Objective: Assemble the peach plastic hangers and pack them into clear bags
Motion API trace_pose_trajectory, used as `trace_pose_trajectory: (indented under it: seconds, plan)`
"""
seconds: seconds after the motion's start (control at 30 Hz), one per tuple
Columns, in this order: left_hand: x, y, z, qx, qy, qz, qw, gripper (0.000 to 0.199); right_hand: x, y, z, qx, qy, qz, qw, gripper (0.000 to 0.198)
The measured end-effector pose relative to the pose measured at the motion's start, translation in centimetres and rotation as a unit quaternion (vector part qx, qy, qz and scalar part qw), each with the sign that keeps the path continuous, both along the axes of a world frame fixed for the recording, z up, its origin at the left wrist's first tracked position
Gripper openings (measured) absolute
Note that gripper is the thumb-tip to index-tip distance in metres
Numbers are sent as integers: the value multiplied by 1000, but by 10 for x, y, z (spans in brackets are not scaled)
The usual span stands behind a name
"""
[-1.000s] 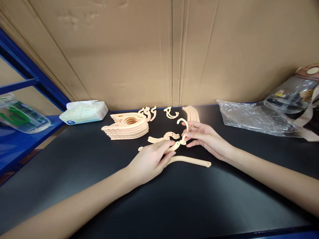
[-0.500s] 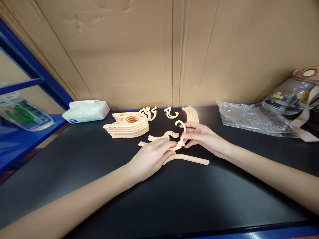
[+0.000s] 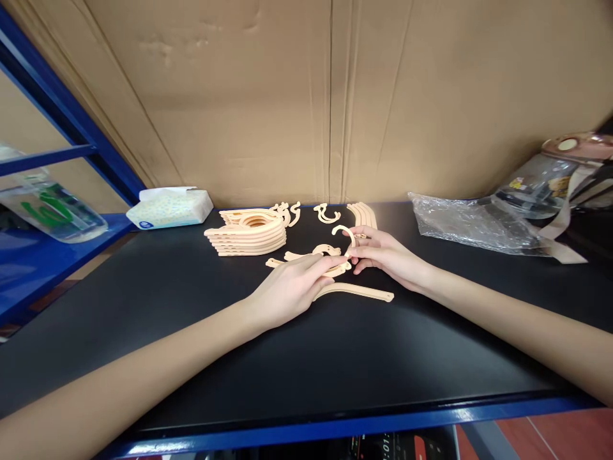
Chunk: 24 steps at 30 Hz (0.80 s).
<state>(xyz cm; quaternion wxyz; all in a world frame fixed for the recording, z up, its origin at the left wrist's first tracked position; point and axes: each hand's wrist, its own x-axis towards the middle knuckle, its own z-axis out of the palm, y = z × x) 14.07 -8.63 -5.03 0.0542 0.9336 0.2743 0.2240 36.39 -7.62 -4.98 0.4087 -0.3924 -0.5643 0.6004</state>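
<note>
My left hand [image 3: 287, 287] is closed over a cream plastic hanger arm [image 3: 338, 270], pressing it low against the black table; much of the arm is hidden under the fingers. Between the thumb and fingers of my right hand [image 3: 385, 254] is a cream hanger hook [image 3: 351, 237], upright with its curl towards the left. The hook's lower end meets the end of the held arm; whether they are joined I cannot tell. Another curved hanger arm [image 3: 359, 291] lies just in front of my hands. More cream hanger parts [image 3: 327, 248] lie behind my left fingers.
A stack of cream hanger pieces [image 3: 246, 241] stands at the back left, near loose hooks [image 3: 294, 215]. Further right lie more hooks [image 3: 328, 217] and several arms [image 3: 363, 216]. A tissue pack [image 3: 170, 209], clear plastic bag [image 3: 469, 223] and bottle [image 3: 539, 182] flank the table.
The camera view has shifted, so the table's blue front edge shows more. Both hands keep their grips, and the hook's lower end sits closer to my left fingertips.
</note>
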Motion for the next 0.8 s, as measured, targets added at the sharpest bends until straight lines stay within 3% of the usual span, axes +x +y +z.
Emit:
trace_pose_trajectory:
  seconds: [0.37, 0.8]
  plan:
    - [0, -1, -4, 35, 2, 20, 999, 28, 1, -1, -6, 18, -18, -19, 999, 43]
    - [1, 6, -8, 79, -33, -17, 996, 28, -1, 0, -7, 40, -19, -45, 998, 44]
